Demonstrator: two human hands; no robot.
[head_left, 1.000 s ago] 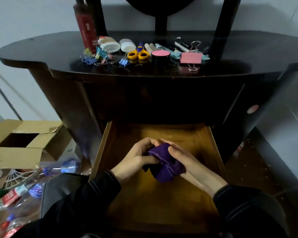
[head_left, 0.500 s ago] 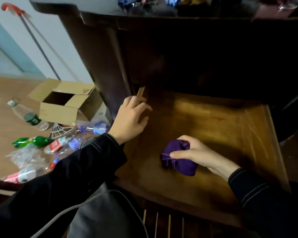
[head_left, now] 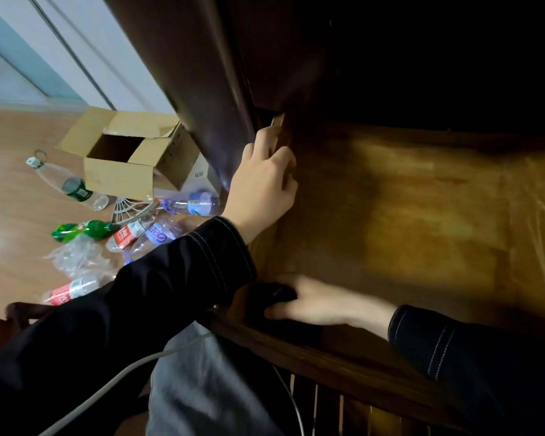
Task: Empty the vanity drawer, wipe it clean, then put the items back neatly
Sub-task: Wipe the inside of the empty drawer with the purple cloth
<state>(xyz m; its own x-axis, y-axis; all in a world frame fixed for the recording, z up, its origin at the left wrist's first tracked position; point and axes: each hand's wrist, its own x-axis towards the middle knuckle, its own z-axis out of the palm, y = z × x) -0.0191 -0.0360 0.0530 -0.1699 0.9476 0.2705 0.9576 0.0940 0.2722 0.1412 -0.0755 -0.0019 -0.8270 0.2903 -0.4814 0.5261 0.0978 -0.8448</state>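
The wooden vanity drawer point(head_left: 406, 215) is pulled out in front of me, and its floor shows nothing but the cloth. My left hand point(head_left: 261, 187) grips the drawer's left side wall where it meets the dark vanity frame point(head_left: 202, 89), fingers curled over the edge. My right hand point(head_left: 324, 306) holds the purple cloth point(head_left: 274, 294) low against the drawer floor in the near left corner. The cloth is dark in shadow and partly hidden under my fingers. The items on the vanity top are out of view.
On the wooden floor to the left lie an open cardboard box point(head_left: 120, 158), several plastic bottles point(head_left: 76, 187), a green bottle point(head_left: 82, 229) and crumpled plastic. A grey cable point(head_left: 123, 379) crosses my lap. The drawer's front rim point(head_left: 328, 350) is close to my knees.
My left hand let go of the cloth and took hold of the drawer's left wall. My right hand carried the cloth to the near left corner. My view dropped and swung left.
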